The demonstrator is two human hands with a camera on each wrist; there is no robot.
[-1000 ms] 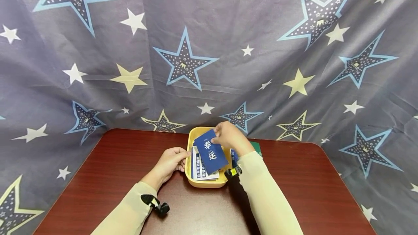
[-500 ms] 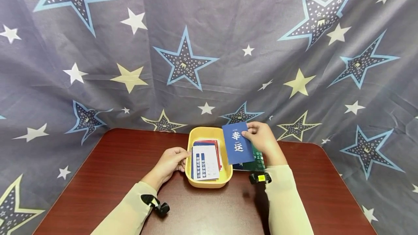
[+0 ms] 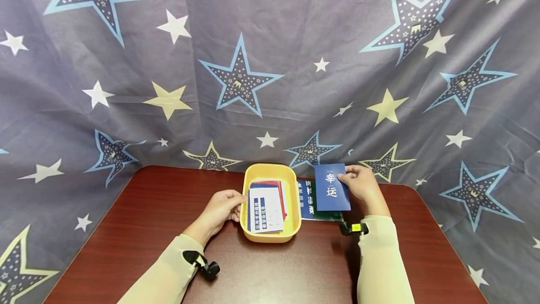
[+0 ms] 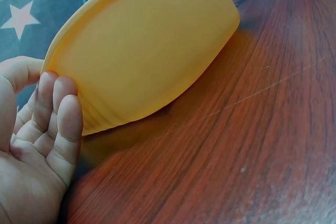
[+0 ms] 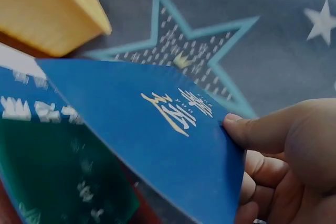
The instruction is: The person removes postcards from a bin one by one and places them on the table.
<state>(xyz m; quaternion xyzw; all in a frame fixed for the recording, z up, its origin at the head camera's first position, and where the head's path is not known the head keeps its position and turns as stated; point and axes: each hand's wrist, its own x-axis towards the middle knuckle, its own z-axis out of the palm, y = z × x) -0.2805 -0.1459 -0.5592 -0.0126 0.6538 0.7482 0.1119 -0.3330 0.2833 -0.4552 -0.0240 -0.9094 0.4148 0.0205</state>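
My right hand [image 3: 364,186] pinches a blue card [image 3: 326,201] with white characters by its right edge, thumb on the printed face. In the right wrist view the blue card [image 5: 157,166] tilts over a green card [image 5: 58,166]. On the table under it, the green card and another blue card [image 3: 305,210] with white writing partly show. My left hand [image 3: 219,211] grips the left rim of a yellow plastic tray [image 3: 246,172], thumb over the rim and fingers against the outer wall [image 4: 142,51]. Inside the tray lie a white card [image 3: 274,205] with blue bands and a red-edged card [image 3: 284,201] beneath.
The reddish-brown wooden table [image 3: 168,196] reaches back to a grey curtain [image 3: 295,107] printed with stars. Each sleeve has a small black camera, one at the left wrist [image 3: 201,264] and one at the right wrist [image 3: 353,228].
My right hand has carried the blue card from over the tray rightward to above the cards on the table. The left hand stays on the tray rim.
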